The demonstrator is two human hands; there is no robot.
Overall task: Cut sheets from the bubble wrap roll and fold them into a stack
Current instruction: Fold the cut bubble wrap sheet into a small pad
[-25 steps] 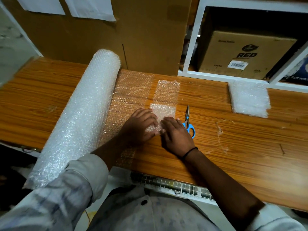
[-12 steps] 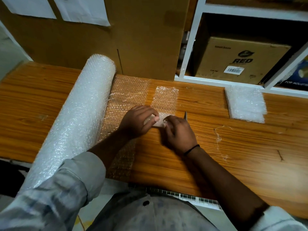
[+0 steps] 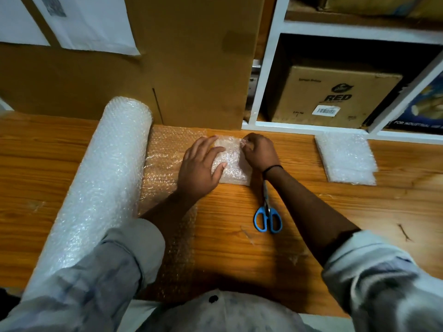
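Note:
A thick bubble wrap roll (image 3: 100, 185) lies diagonally on the left of the wooden table (image 3: 311, 224), its loose end (image 3: 165, 164) spread flat to the right. A cut sheet, folded into a small pad (image 3: 233, 161), rests near the table's back edge. My left hand (image 3: 200, 167) presses flat on the pad's left side, fingers spread. My right hand (image 3: 257, 150) pinches the pad's far right corner. Blue-handled scissors (image 3: 267, 212) lie shut on the table, partly under my right forearm. A stack of folded sheets (image 3: 346, 158) sits at the back right.
A tall cardboard box (image 3: 191, 63) stands right behind the pad. To its right is a white shelf frame (image 3: 266, 75) with a cardboard carton (image 3: 333, 97) inside. Bare table lies right of the scissors.
Both hands have moved away from me toward the back edge, folding the strip over into a thicker pad. The scissors, covered half a second ago, show again beside my right forearm.

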